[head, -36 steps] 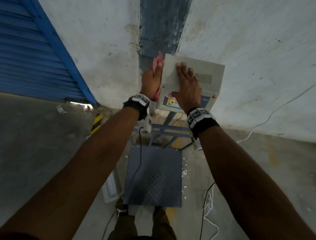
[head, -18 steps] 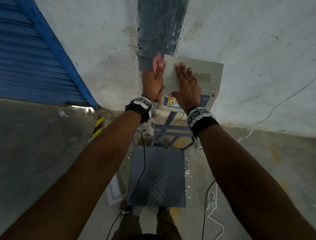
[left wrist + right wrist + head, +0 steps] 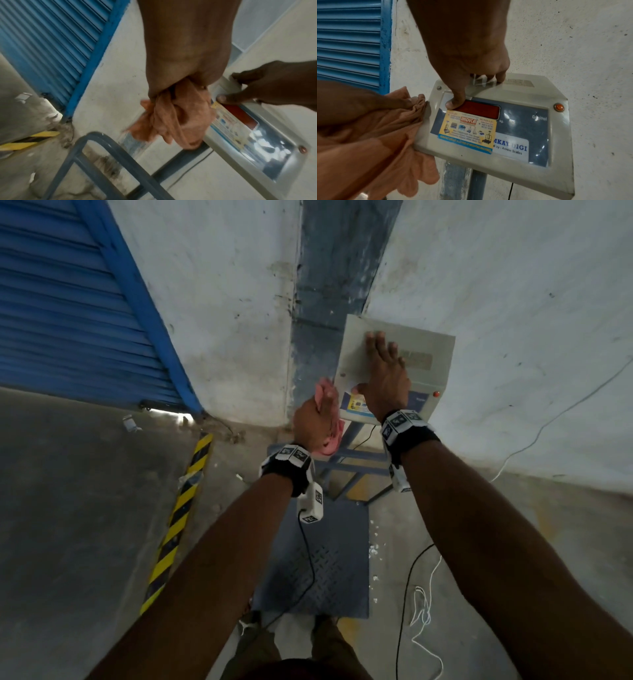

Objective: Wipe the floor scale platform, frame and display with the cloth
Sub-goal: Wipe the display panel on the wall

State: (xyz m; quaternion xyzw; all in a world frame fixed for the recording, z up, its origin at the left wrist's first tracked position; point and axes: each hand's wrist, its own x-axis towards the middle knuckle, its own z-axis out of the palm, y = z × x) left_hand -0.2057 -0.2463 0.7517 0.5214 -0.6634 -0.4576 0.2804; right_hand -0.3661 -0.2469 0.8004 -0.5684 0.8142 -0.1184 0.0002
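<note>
The floor scale's grey display head (image 3: 431,347) stands on a post against the wall. My left hand (image 3: 313,419) grips a bunched pink cloth (image 3: 323,390) and presses it against the display's lower left side edge (image 3: 421,135). In the left wrist view the cloth (image 3: 171,119) hangs from my fist beside the display (image 3: 257,155). My right hand (image 3: 385,374) lies flat over the display's top, its thumb (image 3: 453,104) on the front by the red window (image 3: 479,111). Below are the blue tube frame (image 3: 356,465) and the dark checker-plate platform (image 3: 325,563).
A blue roller shutter (image 3: 68,320) is at the left, and a yellow-black striped strip (image 3: 178,518) runs along the floor. A black cable (image 3: 404,594) and a white cord (image 3: 424,611) lie right of the platform. My feet stand at its near edge.
My left hand has slid the cloth down the display's left side, from the top corner to the lower corner. The right hand has stayed on the display's top.
</note>
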